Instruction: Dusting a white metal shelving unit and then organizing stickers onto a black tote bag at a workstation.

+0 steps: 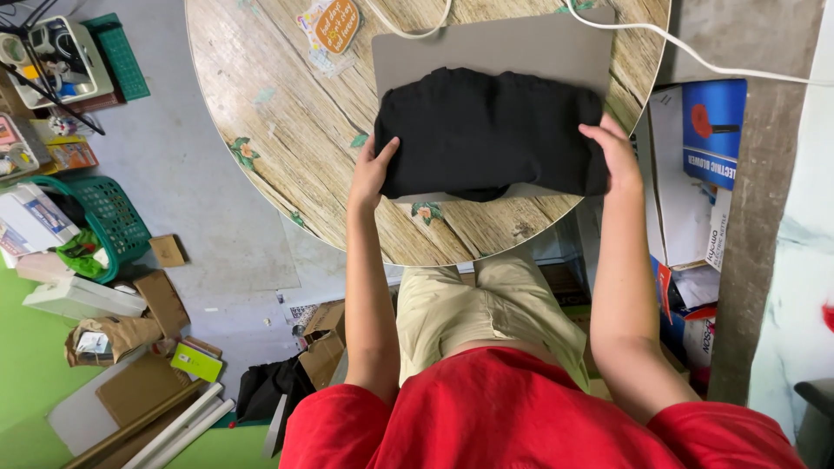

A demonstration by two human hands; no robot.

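- The round wooden table (pixel 287 113) carried a grey board (pixel 521 48) toward its twelve o'clock.
- The black garment (pixel 491 130) lay on that board, already folded into a compact rectangle; only squaring its edges seemed left.
- The left hand (pixel 372 172) gripped its nine o'clock edge, fingers curled on.
- The right hand (pixel 613 155) pressed flat at three o'clock.

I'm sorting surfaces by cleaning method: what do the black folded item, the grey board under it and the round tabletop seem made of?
Black folded garment: soft matte fabric, judging by its folds and rumpled edges. Flat grey board: smooth and matte, perhaps plastic or card; unclear. Round wood-look tabletop: plank pattern with flower motifs, probably a printed, slightly glossy covering.
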